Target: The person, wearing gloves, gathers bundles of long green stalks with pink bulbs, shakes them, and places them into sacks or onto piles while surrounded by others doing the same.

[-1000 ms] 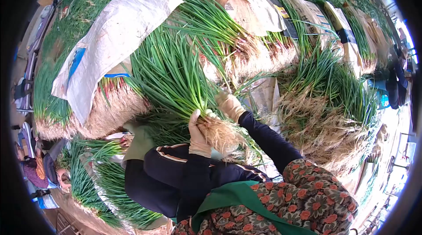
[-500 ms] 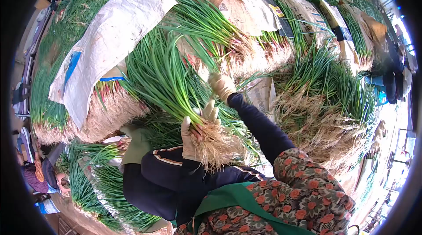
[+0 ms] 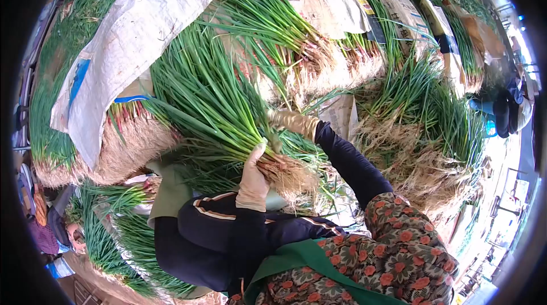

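Observation:
A bunch of green onions (image 3: 228, 111) lies across the middle of the head view, leaves toward the upper left and pale, bushy roots (image 3: 290, 177) toward the lower right. My gloved left hand (image 3: 253, 177) is closed around its lower stems, just above the roots, with the thumb on top. On the bunch's right side, my gloved right hand (image 3: 293, 122) reaches in against the stems and leaves. Its fingertips are blurred and partly hidden there, so I cannot make out whether they grip anything.
A white woven sack (image 3: 142, 43) covers stacked onions at the left. Behind, another onion bunch (image 3: 273, 20) lies near brown paper sacks (image 3: 319, 3). A root-heavy onion pile (image 3: 421, 134) stands at the right. More onions (image 3: 148, 242) lie at the lower left beside my knees.
My right hand has come down from above, beside the leaves, to the bunch's side. The bunch now tilts more to the left, with my left hand still around its stems.

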### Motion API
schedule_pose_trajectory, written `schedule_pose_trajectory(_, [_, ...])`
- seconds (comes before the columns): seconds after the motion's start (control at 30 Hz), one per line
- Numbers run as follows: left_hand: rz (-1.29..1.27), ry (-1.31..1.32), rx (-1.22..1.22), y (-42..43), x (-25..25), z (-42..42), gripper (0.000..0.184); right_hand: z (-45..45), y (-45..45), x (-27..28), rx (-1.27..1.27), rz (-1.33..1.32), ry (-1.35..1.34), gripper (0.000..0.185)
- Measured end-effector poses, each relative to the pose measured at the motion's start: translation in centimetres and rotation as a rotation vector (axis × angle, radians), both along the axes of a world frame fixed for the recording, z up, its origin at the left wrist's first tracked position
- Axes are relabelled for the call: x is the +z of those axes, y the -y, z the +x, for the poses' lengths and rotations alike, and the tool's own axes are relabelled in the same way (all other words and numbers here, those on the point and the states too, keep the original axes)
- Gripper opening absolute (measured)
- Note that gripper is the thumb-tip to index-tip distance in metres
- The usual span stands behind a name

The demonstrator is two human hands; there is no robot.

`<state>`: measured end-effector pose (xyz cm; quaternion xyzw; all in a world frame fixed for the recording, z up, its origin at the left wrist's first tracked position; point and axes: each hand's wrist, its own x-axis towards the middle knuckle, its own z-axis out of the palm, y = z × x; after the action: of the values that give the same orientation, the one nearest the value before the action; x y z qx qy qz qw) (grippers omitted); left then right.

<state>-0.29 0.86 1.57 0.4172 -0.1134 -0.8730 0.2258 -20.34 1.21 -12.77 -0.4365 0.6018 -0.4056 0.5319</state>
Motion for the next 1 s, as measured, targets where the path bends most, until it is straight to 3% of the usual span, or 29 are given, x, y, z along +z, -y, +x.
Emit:
schedule_pose_trajectory(0.07, [0.008, -0.053, -0.029, 0.2, -0.2, 0.4, 0.032, -3.4, -0.6, -3.6, -0.168, -0.174, 0.291, 0.03])
schedule_pose_trajectory(0.13, [0.056, -0.103, 0.039, 0.1, -0.6, 0.6, 0.034, -4.3, -1.0, 3.8, -0.108, 0.421, -0.726, 0.04])
schedule_pose_trajectory(0.2, [0.103, -0.178, 0.07, 0.2, 0.1, 0.4, 0.036, -6.4, -2.1, -7.6, 0.002, 0.439, -0.939, 0.051])
schedule_pose_trajectory(0.27, [0.148, -0.259, 0.098, 0.4, 0.9, -0.1, 0.038, -3.7, -0.8, -1.4, -0.08, 0.46, -0.664, 0.054])
schedule_pose_trajectory(0.33, [0.108, -0.138, 0.122, 0.2, 0.4, -0.4, 0.036, -4.2, -0.5, -15.7, -0.207, 0.202, -0.108, 0.05])
schedule_pose_trajectory(0.43, [0.058, -0.136, 0.093, 0.2, -1.0, 0.3, 0.036, 0.1, 0.8, -3.8, -0.271, 0.146, 0.142, 0.042])
schedule_pose_trajectory(0.53, [0.056, -0.127, 0.105, 0.3, 0.3, -0.4, 0.035, 1.3, -0.7, 5.4, -0.312, 0.177, 0.139, 0.037])
schedule_pose_trajectory(0.6, [0.064, -0.1, 0.108, 0.3, 0.9, -0.8, 0.033, 1.0, -2.7, 9.7, -0.08, 0.289, -0.233, 0.032])
schedule_pose_trajectory(0.67, [0.071, -0.09, 0.077, -0.1, 0.6, -1.0, 0.031, 1.9, -5.2, 8.6, -0.225, 0.186, 0.182, 0.033])
schedule_pose_trajectory(0.73, [0.031, -0.048, 0.025, -0.7, 0.2, -1.2, 0.027, 1.8, -4.5, 11.4, -0.048, 0.292, 0.219, 0.033])
schedule_pose_trajectory(0.77, [0.002, -0.03, -0.01, -0.9, -0.1, -1.1, 0.027, 2.5, -4.3, 10.6, -0.048, 0.121, 0.191, 0.033])
schedule_pose_trajectory(0.8, [-0.028, -0.019, -0.044, -1.1, -0.2, -1.0, 0.026, 3.2, -3.7, 10.0, -0.018, 0.073, 0.023, 0.026])
schedule_pose_trajectory(0.83, [0.076, -0.074, -0.19, -0.6, -0.1, 0.0, 0.024, 3.8, -3.1, 12.1, -0.073, 0.1, 0.055, 0.019])
schedule_pose_trajectory(0.87, [0.039, -0.042, -0.052, -1.7, 0.5, -0.8, 0.023, 3.9, -3.0, 14.5, -0.15, 0.211, 0.061, 0.02])
schedule_pose_trajectory(0.9, [-0.041, 0.011, -0.042, -2.2, 2.4, -1.1, 0.025, 3.1, -3.6, 14.1, -0.202, 0.065, -0.252, 0.021])
schedule_pose_trajectory(0.93, [0.014, -0.093, -0.101, -2.1, 0.9, -0.4, 0.028, 1.9, -4.3, 14.2, -0.292, -0.048, -0.321, 0.024])
schedule_pose_trajectory(1.0, [0.065, -0.146, 0.051, -3.0, 4.1, -1.0, 0.024, -2.6, -7.2, 13.6, -0.572, -0.116, -0.366, 0.021])
